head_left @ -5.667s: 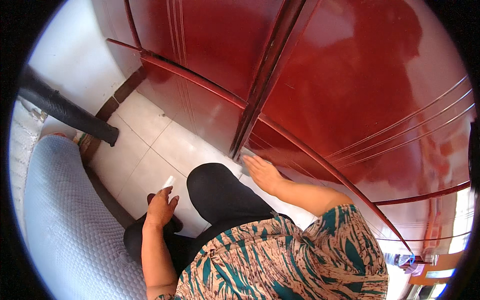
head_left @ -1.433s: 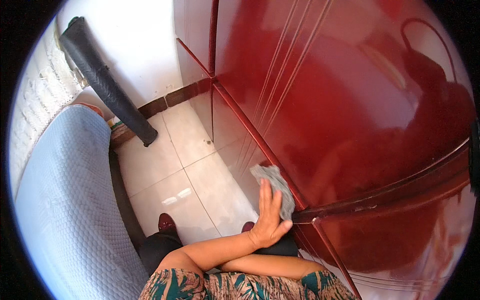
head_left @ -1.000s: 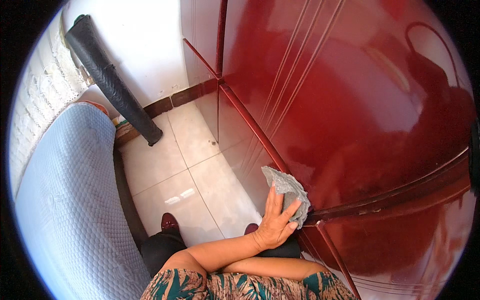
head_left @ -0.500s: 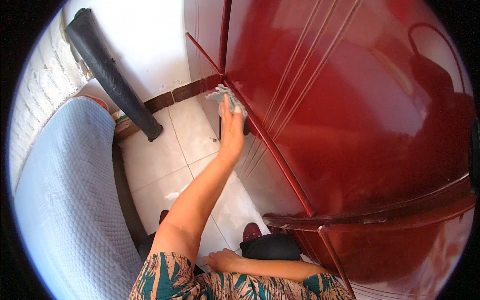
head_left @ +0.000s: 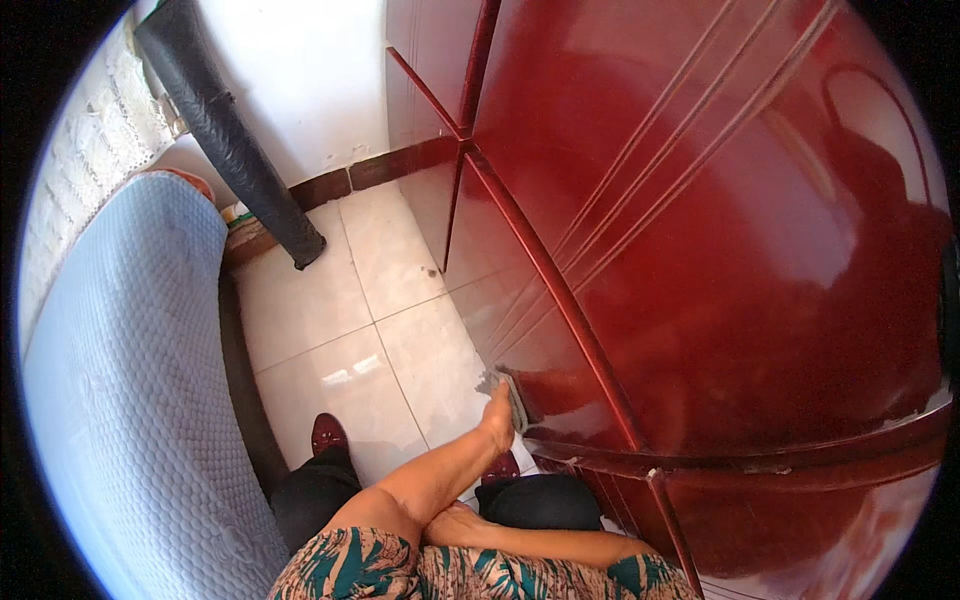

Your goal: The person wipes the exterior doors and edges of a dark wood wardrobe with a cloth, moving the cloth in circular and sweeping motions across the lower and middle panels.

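My left hand (head_left: 499, 413) presses a crumpled grey cloth (head_left: 518, 400) against the lower part of a glossy dark red cabinet (head_left: 740, 290). The cloth lies between my palm and the panel, with its edges sticking out past the fingers. My right hand (head_left: 456, 522) rests low in front of my body. My left forearm crosses over it and hides most of its fingers, and I see nothing in it.
A raised red trim strip (head_left: 550, 275) runs along the cabinet. At left stands a bed or seat with a pale blue quilted cover (head_left: 140, 370). A long black wrapped roll (head_left: 230, 130) leans by the white wall (head_left: 300, 80). My dark red shoes (head_left: 328, 432) stand on pale floor tiles (head_left: 300, 320).
My left hand has slid the cloth down the cabinet toward my body, from near the far corner to its near lower part. My left forearm now covers part of my right hand.
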The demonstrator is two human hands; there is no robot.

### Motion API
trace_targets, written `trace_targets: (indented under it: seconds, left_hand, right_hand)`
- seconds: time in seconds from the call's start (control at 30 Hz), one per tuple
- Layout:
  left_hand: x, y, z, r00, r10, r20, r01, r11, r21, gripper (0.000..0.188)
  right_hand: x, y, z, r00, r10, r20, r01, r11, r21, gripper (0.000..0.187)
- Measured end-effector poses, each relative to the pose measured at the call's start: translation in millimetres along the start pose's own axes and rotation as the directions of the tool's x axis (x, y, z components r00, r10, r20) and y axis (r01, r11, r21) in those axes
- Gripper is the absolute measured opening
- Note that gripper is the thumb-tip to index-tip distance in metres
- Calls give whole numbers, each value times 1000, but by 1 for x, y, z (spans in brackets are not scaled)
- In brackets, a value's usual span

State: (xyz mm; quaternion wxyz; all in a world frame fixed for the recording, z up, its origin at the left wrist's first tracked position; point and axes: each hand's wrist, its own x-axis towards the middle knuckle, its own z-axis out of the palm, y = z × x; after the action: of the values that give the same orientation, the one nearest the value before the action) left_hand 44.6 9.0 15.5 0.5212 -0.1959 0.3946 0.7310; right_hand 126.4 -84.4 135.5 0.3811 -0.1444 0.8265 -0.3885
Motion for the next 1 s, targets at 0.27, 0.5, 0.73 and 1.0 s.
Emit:
trace_targets:
  seconds: [0.27, 0.5, 0.73, 1.0]
  left_hand:
    - [-10, 132, 51, 713, 693, 108, -684, 653, 326, 82]
    - [93, 199, 2, 886, 460, -63, -446, 881, 160, 59]
    - [116, 124, -37, 958, 259, -126, -254, 966, 53, 57]
    - [56, 9, -50, 992, -119, 38, 124, 979, -162, 52]
  right_hand:
    - [-1, -6, 7, 992, -10, -124, -15, 980, -199, 31]
    - [-5, -2, 14, 963, -71, -261, -24, 939, -342, 37]
    - [-4, 2, 11, 958, -30, -286, -88, 916, -392, 34]
    - [7, -1, 8, 986, 94, -140, -120, 975, -185, 36]
